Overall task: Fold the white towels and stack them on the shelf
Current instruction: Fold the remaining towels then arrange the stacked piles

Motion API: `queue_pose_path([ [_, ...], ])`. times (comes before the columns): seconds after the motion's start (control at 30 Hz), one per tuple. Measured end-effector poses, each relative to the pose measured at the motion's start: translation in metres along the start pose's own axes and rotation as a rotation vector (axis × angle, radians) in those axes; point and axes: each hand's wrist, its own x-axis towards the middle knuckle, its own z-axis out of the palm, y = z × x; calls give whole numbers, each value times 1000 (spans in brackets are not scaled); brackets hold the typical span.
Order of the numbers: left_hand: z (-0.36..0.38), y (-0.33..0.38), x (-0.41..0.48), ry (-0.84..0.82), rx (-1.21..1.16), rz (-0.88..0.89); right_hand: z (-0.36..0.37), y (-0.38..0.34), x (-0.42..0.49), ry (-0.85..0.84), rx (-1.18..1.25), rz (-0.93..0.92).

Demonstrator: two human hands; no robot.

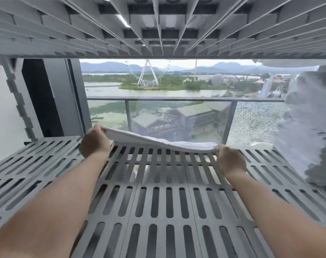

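A folded white towel [158, 141] is stretched between my two hands, just above the far part of the grey slotted shelf [158, 202]. My left hand [95, 143] pinches its left end, raised a little. My right hand [231, 160] grips its right end, lower and close to the shelf surface. The towel sags in the middle toward the slats. Both forearms reach forward over the shelf.
A pile of white cloth [307, 127] stands at the right end of the shelf. Another slotted shelf [158, 30] hangs close overhead. Behind are a glass balcony railing [177, 99] and a dark window frame [52, 97] at the left.
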Motion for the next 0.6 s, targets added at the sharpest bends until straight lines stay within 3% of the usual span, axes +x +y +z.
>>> queue_pose_path([
  [0.1,-19,-25,-17,-62,113,91,-9,6,-10,-40,-60,-60],
  [0.27,-67,-52,-68,-199,412,211,-24,18,-50,-266,-196,-158],
  [0.4,-113,-57,-107,-238,656,328,-41,31,-79,-284,-232,-237],
  [0.6,-162,-61,-173,-296,761,367,-79,50,-128,-293,-208,-250],
])
